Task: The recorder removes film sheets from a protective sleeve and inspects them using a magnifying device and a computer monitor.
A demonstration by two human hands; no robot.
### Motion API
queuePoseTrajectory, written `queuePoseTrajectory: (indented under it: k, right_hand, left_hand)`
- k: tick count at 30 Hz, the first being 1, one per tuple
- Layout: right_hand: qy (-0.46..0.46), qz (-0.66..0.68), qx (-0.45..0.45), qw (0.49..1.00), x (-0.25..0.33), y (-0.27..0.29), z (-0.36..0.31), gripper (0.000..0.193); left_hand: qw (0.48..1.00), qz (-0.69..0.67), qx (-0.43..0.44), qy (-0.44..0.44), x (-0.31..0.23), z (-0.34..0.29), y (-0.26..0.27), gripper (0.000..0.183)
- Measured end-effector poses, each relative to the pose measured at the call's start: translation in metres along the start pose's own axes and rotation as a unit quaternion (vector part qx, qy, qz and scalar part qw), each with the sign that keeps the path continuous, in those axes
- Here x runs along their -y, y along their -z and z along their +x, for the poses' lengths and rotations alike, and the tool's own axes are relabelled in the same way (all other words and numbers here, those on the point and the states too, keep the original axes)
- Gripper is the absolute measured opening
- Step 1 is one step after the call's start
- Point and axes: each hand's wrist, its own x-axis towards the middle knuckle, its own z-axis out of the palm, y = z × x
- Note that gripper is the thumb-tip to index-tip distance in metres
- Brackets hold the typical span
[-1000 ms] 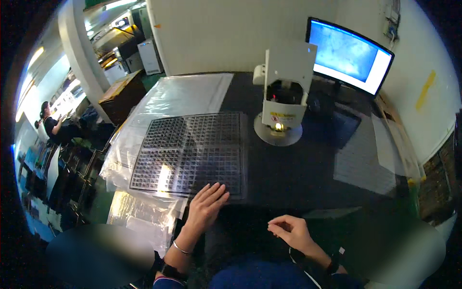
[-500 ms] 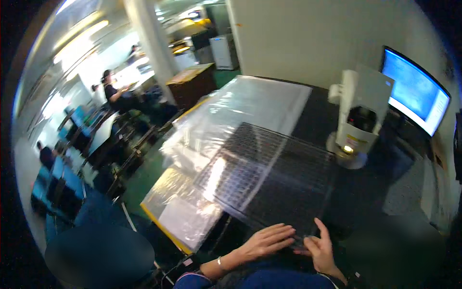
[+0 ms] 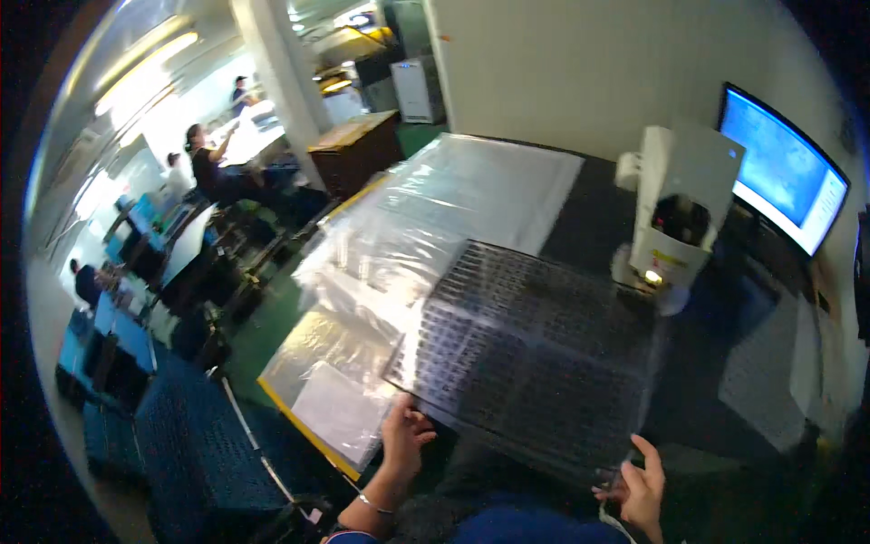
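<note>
A thin, dark, see-through sheet (image 3: 535,363) with a grid pattern lies at a slant over the table in front of me, its far left part over clear plastic wrapping. My left hand (image 3: 405,435) is closed at the sheet's near left edge, fingers curled against it. At the near right corner, my right hand (image 3: 639,485) pinches the sheet between thumb and fingers, the index finger pointing up along the edge. Beyond the sheet's far right corner stands a white inspection device (image 3: 675,213) with a small light glowing near its base.
Clear plastic wrapping (image 3: 399,227) and a white paper (image 3: 335,412) cover the table's left side, along a yellow edge. A lit monitor (image 3: 784,168) stands at the right, by the wall. A brown cabinet (image 3: 358,154) is beyond the table; several people work in the far left background.
My left hand has moved left from near my right hand to the sheet's near left edge. My right hand has shifted slightly right and down. The sheet has shifted right and nearer.
</note>
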Motion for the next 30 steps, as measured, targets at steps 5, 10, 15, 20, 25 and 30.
queuePoseTrajectory:
  k: [5, 10, 15, 20, 25, 30]
  right_hand:
    - [-0.017, -0.045, 0.074, 0.996, -0.005, 0.016, 0.008, 0.059]
    - [0.021, -0.018, 0.057, 0.998, -0.008, 0.021, 0.011, 0.057]
    - [0.023, -0.047, 0.035, 0.998, -0.008, 0.028, 0.008, 0.045]
    - [0.014, -0.059, 0.047, 0.997, -0.003, 0.027, 0.011, 0.044]
    - [0.047, -0.071, 0.038, 0.996, -0.001, 0.029, 0.016, 0.044]
    - [0.087, -0.063, 0.009, 0.994, -0.002, 0.033, 0.028, 0.042]
  left_hand:
    - [0.985, 0.003, 0.115, -0.127, -0.004, 0.01, 0.019, 0.024]
    - [0.963, 0.167, 0.007, -0.213, -0.03, 0.021, 0.001, 0.015]
    - [0.954, 0.18, -0.07, -0.229, -0.035, 0.0, -0.04, 0.015]
    - [0.959, 0.142, -0.073, -0.233, -0.029, 0.007, -0.033, 0.013]
    - [0.952, 0.139, -0.057, -0.268, -0.032, 0.001, -0.047, 0.011]
    - [0.949, 0.168, -0.038, -0.265, -0.029, 0.014, -0.04, 0.014]
